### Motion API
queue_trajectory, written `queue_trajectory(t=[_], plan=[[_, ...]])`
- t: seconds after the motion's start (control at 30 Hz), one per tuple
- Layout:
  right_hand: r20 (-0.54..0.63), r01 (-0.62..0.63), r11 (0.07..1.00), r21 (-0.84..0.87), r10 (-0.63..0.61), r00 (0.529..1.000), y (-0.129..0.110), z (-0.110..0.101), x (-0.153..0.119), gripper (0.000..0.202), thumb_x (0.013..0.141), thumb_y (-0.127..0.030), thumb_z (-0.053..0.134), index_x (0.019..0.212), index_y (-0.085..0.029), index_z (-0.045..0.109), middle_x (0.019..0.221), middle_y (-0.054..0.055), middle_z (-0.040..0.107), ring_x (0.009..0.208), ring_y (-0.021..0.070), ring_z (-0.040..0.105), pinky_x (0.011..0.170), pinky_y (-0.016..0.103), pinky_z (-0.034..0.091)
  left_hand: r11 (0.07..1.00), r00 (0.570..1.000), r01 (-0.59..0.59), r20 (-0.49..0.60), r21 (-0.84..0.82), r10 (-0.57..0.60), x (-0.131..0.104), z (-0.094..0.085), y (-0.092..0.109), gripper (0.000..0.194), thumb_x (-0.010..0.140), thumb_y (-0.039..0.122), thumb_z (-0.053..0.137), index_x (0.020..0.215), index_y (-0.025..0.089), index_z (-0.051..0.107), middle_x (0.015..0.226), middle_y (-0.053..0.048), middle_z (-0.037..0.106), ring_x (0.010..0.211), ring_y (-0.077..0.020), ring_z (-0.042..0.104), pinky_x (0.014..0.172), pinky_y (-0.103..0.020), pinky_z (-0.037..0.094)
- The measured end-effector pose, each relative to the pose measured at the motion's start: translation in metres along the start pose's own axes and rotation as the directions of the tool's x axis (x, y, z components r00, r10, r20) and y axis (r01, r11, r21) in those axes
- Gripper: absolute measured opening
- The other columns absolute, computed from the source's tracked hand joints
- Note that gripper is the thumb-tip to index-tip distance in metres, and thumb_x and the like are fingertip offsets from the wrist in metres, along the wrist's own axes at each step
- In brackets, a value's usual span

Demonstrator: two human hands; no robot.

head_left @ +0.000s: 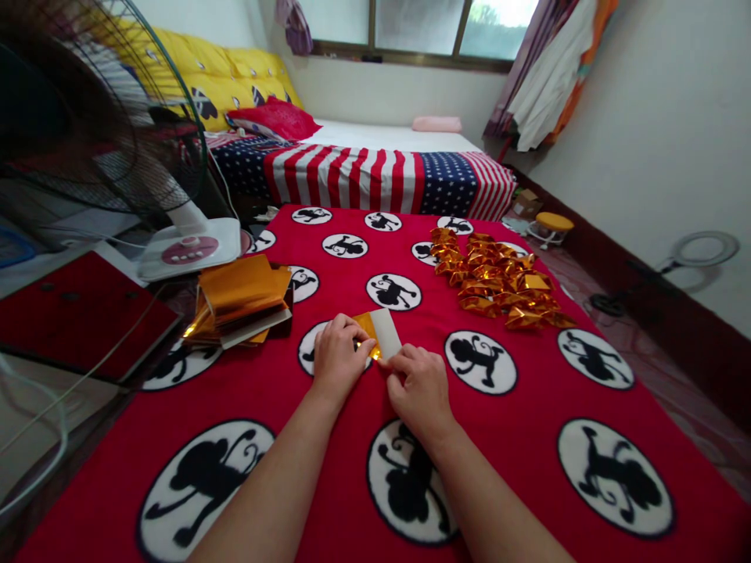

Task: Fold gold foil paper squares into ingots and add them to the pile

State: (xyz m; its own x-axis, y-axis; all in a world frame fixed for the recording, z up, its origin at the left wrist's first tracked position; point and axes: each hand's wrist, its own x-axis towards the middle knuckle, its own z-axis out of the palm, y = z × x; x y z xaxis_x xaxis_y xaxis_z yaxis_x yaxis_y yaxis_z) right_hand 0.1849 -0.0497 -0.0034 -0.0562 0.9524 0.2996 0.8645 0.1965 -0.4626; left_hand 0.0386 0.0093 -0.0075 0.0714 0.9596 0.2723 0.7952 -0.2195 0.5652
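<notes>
A partly folded sheet of gold foil paper (386, 332), its pale back showing on the right, lies on the red cloth with black monkey prints. My left hand (340, 352) is closed on its gold left side, thumb toward the middle. At the lower right edge, my right hand (419, 383) pinches the paper with curled fingers. To the left sits a stack of flat gold foil sheets (243, 293). Several folded gold foil pieces (498, 277) lie in a heap at the far right of the cloth.
A standing fan (191, 246) is at the left beside a dark red panel (88, 313). Behind the cloth-covered surface (516, 438) is a bed with a stars-and-stripes cover (364, 176). On the right floor are a yellow stool (555, 223) and a ring light (704, 249).
</notes>
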Motion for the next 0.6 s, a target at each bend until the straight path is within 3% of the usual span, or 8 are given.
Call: queue_trajectory(t=[0.33,0.47,0.6], plan=[[-0.035,-0.008,0.995,0.104,0.012,0.999,0.004,0.003,0.0,0.019,0.076,-0.008,0.057,0.074,-0.021,0.07,0.077,0.002,0.06,0.078,0.0169,0.055,0.072,0.03,0.033,0.997,0.996,-0.079,0.049,0.005,0.079,-0.005,-0.003,-0.006,0.022,0.068,0.037,0.081,0.079,0.022,0.069,0.095,-0.002,0.061,0.091,-0.0208,0.06,0.083,-0.035,0.045],[-0.217,-0.058,0.962,0.267,0.119,0.969,0.013,0.007,0.007,0.025,0.077,-0.01,0.053,0.098,-0.018,0.065,0.1,0.008,0.062,0.092,0.02,0.058,0.08,0.031,0.042,0.997,0.996,-0.08,0.04,-0.008,0.08,-0.006,-0.004,-0.005,0.023,0.067,0.036,0.081,0.08,0.023,0.068,0.096,-0.002,0.061,0.092,-0.0205,0.059,0.083,-0.034,0.045],[-0.186,-0.14,0.949,0.283,0.197,0.963,0.019,0.005,0.02,0.03,0.083,-0.02,0.055,0.112,-0.018,0.061,0.093,0.006,0.067,0.087,0.0202,0.062,0.078,0.031,0.045,0.995,0.995,-0.096,0.029,-0.034,0.097,-0.007,-0.004,-0.005,0.02,0.068,0.034,0.081,0.08,0.023,0.068,0.094,-0.001,0.061,0.092,-0.0203,0.059,0.084,-0.034,0.044]])
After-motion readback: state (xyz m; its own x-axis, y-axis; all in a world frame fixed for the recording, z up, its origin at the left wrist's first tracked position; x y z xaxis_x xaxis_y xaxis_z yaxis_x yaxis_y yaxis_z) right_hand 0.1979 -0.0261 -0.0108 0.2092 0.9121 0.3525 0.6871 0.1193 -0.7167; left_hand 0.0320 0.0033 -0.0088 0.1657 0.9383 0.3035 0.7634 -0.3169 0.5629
